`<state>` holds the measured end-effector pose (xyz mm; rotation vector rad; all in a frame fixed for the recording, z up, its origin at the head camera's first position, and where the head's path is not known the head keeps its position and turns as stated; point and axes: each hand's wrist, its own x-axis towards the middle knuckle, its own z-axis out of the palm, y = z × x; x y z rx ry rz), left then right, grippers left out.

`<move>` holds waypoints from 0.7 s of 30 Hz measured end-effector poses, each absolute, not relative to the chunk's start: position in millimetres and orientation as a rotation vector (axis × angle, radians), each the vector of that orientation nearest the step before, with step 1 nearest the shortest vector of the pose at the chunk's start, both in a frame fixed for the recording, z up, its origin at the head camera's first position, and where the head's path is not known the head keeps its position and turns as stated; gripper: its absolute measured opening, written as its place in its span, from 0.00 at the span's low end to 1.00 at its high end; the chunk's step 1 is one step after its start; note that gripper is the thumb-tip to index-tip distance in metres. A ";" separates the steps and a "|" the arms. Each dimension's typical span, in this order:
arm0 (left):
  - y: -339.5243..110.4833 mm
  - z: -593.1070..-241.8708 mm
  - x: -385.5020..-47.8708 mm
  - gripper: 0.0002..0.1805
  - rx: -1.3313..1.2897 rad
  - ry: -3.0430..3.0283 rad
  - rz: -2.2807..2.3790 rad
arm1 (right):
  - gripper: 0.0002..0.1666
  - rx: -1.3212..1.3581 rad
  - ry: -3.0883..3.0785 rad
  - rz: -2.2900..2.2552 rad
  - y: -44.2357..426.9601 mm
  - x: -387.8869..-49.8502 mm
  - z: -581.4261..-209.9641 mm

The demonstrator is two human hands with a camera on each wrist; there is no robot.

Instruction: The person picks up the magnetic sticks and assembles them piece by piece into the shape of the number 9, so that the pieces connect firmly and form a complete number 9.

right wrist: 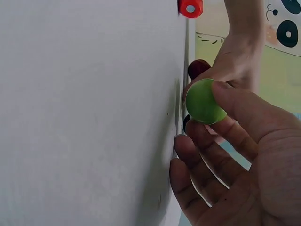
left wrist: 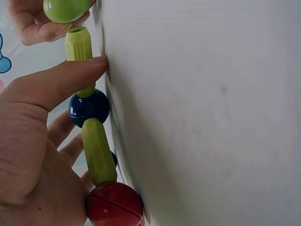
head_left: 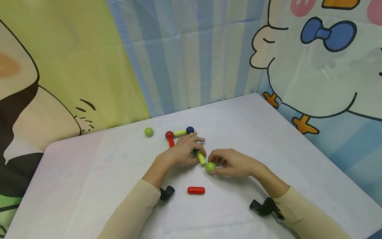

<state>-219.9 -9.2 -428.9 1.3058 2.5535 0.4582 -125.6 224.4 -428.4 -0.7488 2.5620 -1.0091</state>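
Note:
My right hand (head_left: 234, 162) pinches a green ball (head_left: 210, 167) between thumb and fingers, just off the free end of a yellow-green rod (head_left: 201, 158). Thumb and fingers of my left hand (head_left: 183, 151) grip that rod, whose open hole shows in the left wrist view. The rod joins a blue ball (left wrist: 88, 108); a second yellow-green rod (left wrist: 99, 150) runs from there to a red ball (left wrist: 114, 205). Behind the left hand, another red ball (head_left: 169, 134), a yellow-green rod (head_left: 180, 133), a blue ball (head_left: 190, 130) and a red rod (head_left: 171, 142) form more of the joined frame, partly hidden.
A loose red rod (head_left: 196, 190) lies on the white table (head_left: 119, 186) in front of the hands. Another green ball (head_left: 149, 132) sits toward the back left. Cartoon-printed curtains hang behind the table, and each wrist wears a black camera mount.

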 end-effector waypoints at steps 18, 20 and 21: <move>-8.3 -428.1 -221.4 0.11 1.216 2.506 0.524 | 0.15 -0.698 2.531 -1.073 219.0 -124.8 -436.2; -8.4 -428.9 -221.8 0.11 1.217 2.505 0.522 | 0.14 -0.692 2.526 -1.070 218.3 -124.7 -436.7; -8.5 -429.6 -222.1 0.11 1.222 2.506 0.523 | 0.14 -0.691 2.526 -1.067 217.9 -124.8 -437.0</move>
